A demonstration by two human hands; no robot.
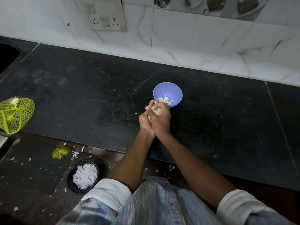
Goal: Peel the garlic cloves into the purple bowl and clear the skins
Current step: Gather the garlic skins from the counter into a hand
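No writing can be read. Both hands press together on the tabletop (81, 82), the left hand (145, 121) and right hand (160, 118) cupping garlic skins (156, 110) in a narrow grip, just beside the purple bowl (168, 89) holding peeled cloves (165, 100).

Dim indoor light, dark corners, wide-angle bending at edges, soft blur throughout

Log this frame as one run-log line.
stage: clearing skins | hands: left hand and right hand cup garlic skins together | purple bowl: peeled cloves inside | bin: skins inside
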